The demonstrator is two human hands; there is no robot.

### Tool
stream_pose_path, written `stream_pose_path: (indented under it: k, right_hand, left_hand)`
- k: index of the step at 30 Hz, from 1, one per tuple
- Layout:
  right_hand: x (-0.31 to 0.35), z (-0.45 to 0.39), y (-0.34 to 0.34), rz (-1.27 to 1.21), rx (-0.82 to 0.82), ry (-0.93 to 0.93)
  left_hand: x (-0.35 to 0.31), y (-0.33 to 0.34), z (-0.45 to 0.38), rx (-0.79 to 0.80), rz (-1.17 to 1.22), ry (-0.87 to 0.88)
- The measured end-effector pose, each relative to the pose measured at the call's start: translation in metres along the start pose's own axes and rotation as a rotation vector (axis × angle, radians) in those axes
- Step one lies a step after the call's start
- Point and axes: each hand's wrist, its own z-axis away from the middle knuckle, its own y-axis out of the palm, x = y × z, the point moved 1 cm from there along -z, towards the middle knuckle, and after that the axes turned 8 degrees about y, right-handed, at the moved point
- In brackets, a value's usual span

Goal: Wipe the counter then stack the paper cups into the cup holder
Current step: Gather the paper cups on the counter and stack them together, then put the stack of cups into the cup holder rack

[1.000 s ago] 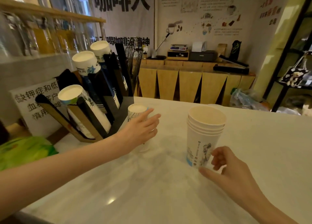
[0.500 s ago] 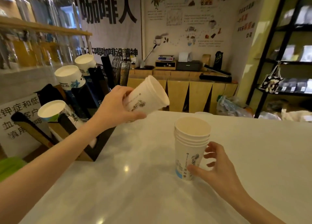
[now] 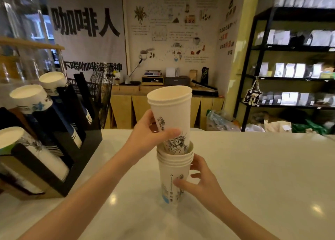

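Head view shows us working at the white counter [image 3: 253,176]. Our left hand [image 3: 145,131] grips a pair of nested paper cups [image 3: 170,109], upright and slightly tilted, their base lowered partway into the mouth of the cup stack [image 3: 174,169]. Our right hand [image 3: 197,183] wraps the stack's lower half, thumb in front, steadying it on the counter. Beside our left arm, the black cup holder [image 3: 59,149] carries slanted rows of cups.

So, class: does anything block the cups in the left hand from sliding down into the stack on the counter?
Nothing visible does. The cups in the left hand already sit partly inside the open top of the stack, which the right hand steadies on the counter.
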Motion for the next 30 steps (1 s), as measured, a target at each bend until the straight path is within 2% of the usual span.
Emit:
stream_pose_path:
  k: [7, 17, 26, 30]
  right_hand:
    - [0.002, -0.003, 0.003, 0.014, -0.004, -0.006]
    - [-0.001, -0.005, 0.002, -0.007, 0.011, 0.003]
    - [-0.015, -0.011, 0.011, -0.033, 0.173, 0.079]
    - [-0.015, -0.018, 0.015, -0.053, 0.198, 0.058]
  left_hand:
    - [0.023, 0.010, 0.016, 0.041, -0.140, -0.041]
    - [0.039, 0.009, 0.032, 0.064, -0.133, -0.139]
    - [0.054, 0.010, 0.038, 0.156, -0.187, -0.134]
    - [0.050, 0.006, 0.039, 0.103, -0.252, -0.088]
